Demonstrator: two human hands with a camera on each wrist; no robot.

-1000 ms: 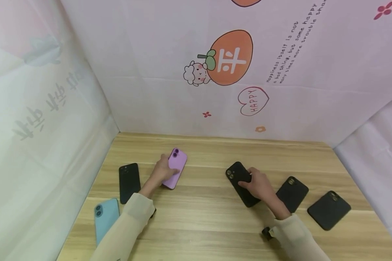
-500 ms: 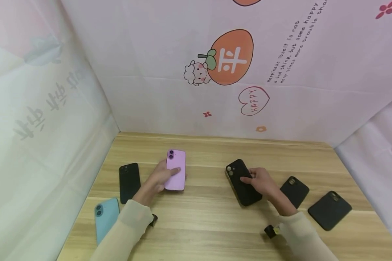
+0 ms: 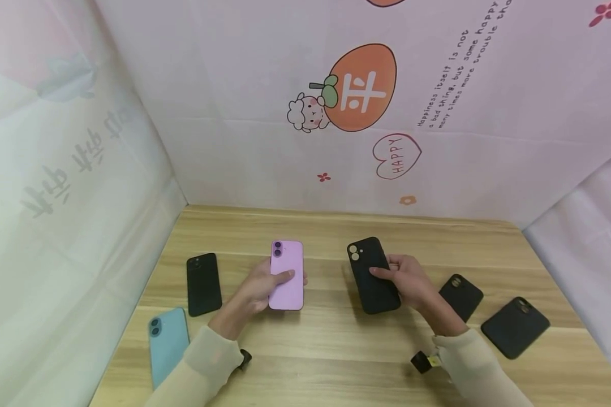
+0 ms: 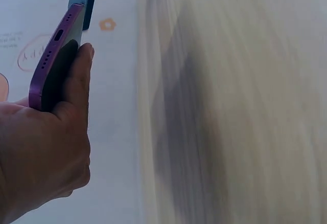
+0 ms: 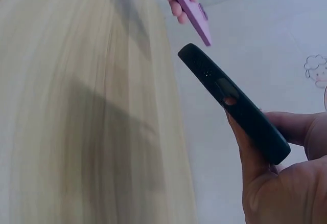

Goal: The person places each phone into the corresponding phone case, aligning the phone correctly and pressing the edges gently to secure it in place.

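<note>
Phone in pink is resting in my left hand, back upward, my thumb lying across it and my fingers supporting it from beneath. My right hand is gripping a black case the same way, thumb on top and fingers curling under; in the right wrist view a patch of skin is showing through an opening in its edge. Both hands are holding their pieces up off the worktop, near each other but with a gap between them. To the left of my left hand a black phone is lying flat, and beside my left forearm, nearer to me, a blue phone is lying partly hidden by my sleeve. Just to the right of my right hand a second case is lying partly behind my forearm, and a third case is lying farther out on that side. As I judge it, only the taking up of one phone and one case is done: these two are not touching, no phone is sitting in a case, and the other two phones and two cases are waiting unheld.
</note>
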